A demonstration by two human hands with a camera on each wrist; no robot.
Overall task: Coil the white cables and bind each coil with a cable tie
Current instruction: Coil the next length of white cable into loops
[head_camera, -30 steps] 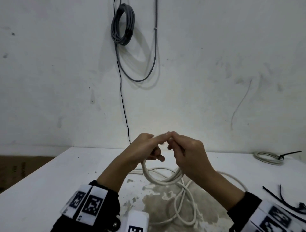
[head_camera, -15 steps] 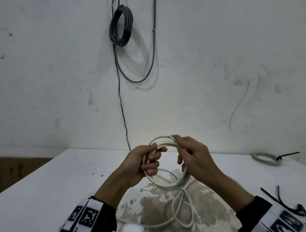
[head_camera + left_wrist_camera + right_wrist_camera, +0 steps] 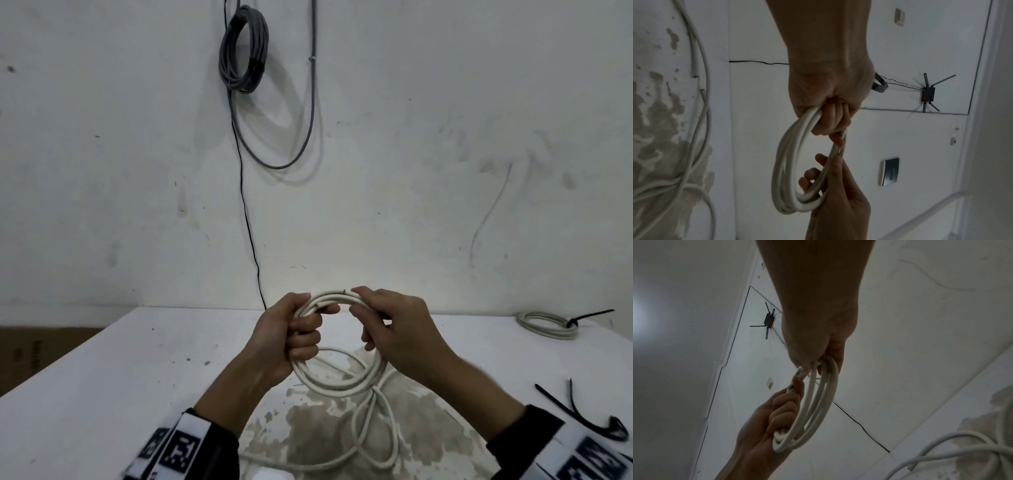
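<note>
A white cable coil (image 3: 337, 386) of several loops is held upright above the table between both hands. My left hand (image 3: 291, 337) grips its left side with fingers curled round the loops (image 3: 789, 146). My right hand (image 3: 394, 332) grips the right side, thumb and forefinger pinching the cable end at the top (image 3: 818, 386). The rest of the white cable (image 3: 373, 442) trails from the coil's bottom in loose loops on the table. A finished white coil (image 3: 548, 323) bound with a black tie lies at the far right. Loose black cable ties (image 3: 582, 414) lie on the right.
The white table (image 3: 102, 377) has a worn brown patch (image 3: 318, 431) under the loose cable. A grey cable bundle (image 3: 243, 54) hangs on the wall behind, with a thin black wire (image 3: 248, 222) running down to the table edge.
The hands have spread apart from a fingertip pinch and now hold a wider round coil. A further loop has been laid onto the coil, and less loose cable lies on the table.
</note>
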